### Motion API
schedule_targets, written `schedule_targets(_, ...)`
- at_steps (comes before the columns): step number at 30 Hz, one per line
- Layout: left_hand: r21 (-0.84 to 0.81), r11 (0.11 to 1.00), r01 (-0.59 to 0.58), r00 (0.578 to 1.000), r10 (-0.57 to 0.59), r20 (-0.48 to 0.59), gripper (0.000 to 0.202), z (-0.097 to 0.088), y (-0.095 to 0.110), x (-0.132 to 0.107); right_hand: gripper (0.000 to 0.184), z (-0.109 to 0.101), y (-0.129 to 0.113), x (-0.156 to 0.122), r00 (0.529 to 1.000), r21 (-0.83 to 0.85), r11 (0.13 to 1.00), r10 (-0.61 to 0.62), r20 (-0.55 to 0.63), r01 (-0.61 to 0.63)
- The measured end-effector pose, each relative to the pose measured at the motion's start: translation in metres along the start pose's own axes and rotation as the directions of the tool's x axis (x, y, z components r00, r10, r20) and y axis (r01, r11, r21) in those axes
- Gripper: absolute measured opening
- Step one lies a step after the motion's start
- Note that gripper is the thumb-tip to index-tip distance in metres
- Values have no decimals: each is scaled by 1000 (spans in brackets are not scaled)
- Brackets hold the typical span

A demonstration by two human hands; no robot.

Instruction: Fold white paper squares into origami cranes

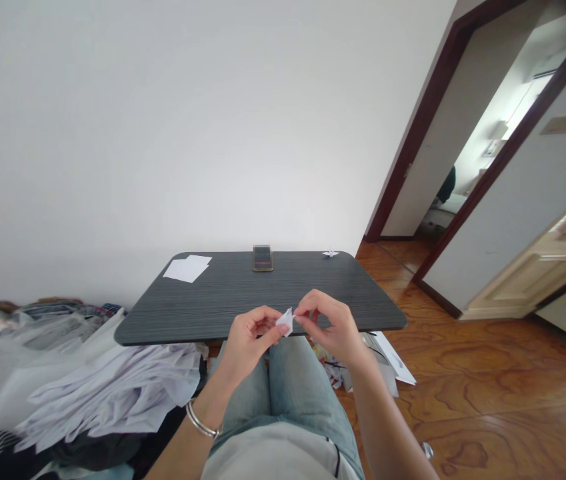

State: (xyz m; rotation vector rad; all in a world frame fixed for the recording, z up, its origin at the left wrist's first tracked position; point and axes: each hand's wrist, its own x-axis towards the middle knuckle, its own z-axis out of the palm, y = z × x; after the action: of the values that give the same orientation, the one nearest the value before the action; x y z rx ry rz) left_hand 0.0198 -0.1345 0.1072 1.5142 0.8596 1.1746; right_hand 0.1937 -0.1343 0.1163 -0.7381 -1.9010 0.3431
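A small folded piece of white paper (287, 321) is held up just above the near edge of the dark table (223, 293). My left hand (255, 337) pinches it from the left between thumb and fingers. From the right, the thumb and fingertips of my right hand (325, 323) are closed at the paper's pointed right tip. A silver bangle (203, 421) circles my left wrist.
White paper sheets (187, 269) lie at the table's back left. A phone (263, 259) stands at the back middle, and a small folded white paper shape (331, 253) sits at the back right. Piled clothes (113, 393) fill the floor at left; the wall is behind.
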Motion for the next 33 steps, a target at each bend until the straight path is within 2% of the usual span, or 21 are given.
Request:
schedule_targets(4,-45,999,17,1000,-17,9,20,0,2,0,7,2,-2,0,998,105,992,68,15,-70)
schedule_targets(11,-204,969,141,984,-114,139,22,1,1,2,7,0,-4,0,990,220,965,132,49,-139)
schedule_targets(19,-281,944,171,968,-108,227,18,1,-6,3,8,2,-2,-1,974,330,917,203,100,-224)
schedule_targets(26,-228,958,172,976,-134,173,21,2,-2,4,9,5,-7,-2,963,227,936,263,59,-270)
schedule_targets(33,-212,966,148,983,-120,138,24,2,-3,4,12,6,-11,-3,985,89,983,167,-53,-162)
